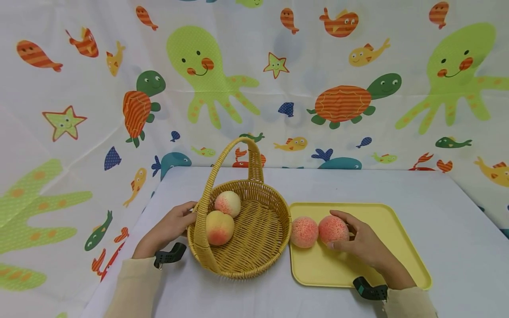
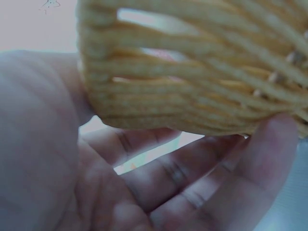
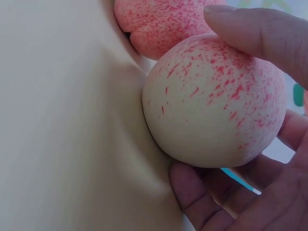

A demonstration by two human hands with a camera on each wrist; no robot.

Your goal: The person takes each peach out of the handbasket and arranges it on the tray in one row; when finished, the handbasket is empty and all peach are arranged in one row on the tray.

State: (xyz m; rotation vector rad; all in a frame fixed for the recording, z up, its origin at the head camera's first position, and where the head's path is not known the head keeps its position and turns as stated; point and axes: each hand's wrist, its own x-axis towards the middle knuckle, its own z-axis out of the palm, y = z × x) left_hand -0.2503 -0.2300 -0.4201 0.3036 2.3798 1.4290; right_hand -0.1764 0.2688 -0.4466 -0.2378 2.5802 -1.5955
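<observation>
A wicker basket (image 1: 254, 238) with a tall handle holds a pale pink-flecked peach (image 1: 228, 203) and a yellow-orange peach (image 1: 220, 228) at its left side. My left hand (image 1: 172, 227) grips the basket's left rim; in the left wrist view its fingers (image 2: 173, 178) curl under the woven wall (image 2: 192, 82). On the yellow tray (image 1: 358, 274) lie two pink peaches side by side. My right hand (image 1: 363, 243) holds the right one (image 1: 333, 229), thumb and fingers around it, next to the other peach (image 1: 304, 232). The right wrist view shows the held peach (image 3: 211, 106) resting on the tray.
The white table (image 1: 417, 194) carries the basket at the left and the tray directly to its right, their edges close together. A cloth (image 1: 302, 39) printed with sea animals hangs behind and along the left side.
</observation>
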